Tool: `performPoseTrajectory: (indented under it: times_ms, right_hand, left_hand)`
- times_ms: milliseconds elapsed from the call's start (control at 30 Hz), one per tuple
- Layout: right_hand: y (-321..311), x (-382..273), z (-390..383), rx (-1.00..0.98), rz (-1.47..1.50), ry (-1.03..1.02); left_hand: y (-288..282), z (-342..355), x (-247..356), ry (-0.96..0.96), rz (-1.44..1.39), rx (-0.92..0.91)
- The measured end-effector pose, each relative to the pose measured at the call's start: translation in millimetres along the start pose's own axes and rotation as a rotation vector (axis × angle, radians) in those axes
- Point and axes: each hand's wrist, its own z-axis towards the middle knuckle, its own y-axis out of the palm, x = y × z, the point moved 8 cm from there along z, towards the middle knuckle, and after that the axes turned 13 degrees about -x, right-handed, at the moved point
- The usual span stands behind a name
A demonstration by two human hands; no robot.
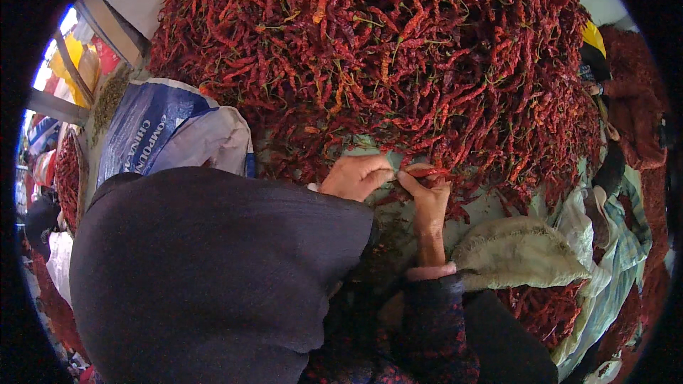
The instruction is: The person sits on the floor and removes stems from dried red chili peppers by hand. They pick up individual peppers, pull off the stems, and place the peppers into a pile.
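Observation:
A large heap of dried red chilies (pixel 384 50), several with pale stems, fills the far side of a pale surface. At its near edge, my right hand (pixel 429 203) pinches one red chili (pixel 431 172) between thumb and fingers. My left hand (pixel 354 177) meets it from the left, thumb and forefinger pressed together by the chili's end. Whatever lies between those left fingertips is too small to make out. Loose chilies lie around both hands. Dark cloth (pixel 213 270) hides my left forearm.
A blue and white woven sack (pixel 153 128) lies left of the heap. Near my right arm, an open pale sack (pixel 519 252) has chilies (pixel 544 309) in it. Another person's hand (pixel 593 89) shows at the far right. Wooden posts (pixel 107 25) stand at upper left.

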Motion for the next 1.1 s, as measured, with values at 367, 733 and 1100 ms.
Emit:
performPoseTrajectory:
  times_ms: [367,733,1100]
  right_hand:
    - [8.1,8.7,-5.3,0.024,-0.070,0.062]
    - [12.4,0.4,-19.9,-0.062,0.066,0.172]
    - [14.0,11.0,-29.5,-0.076,0.441,0.288]
  left_hand:
    - [18.7,-5.7,-30.5,-0.112,0.084,-0.131]
    - [30.9,-9.4,-29.5,-0.240,-0.212,-0.333]
    - [48.6,-17.3,-20.2,-0.125,-1.058,-0.510]
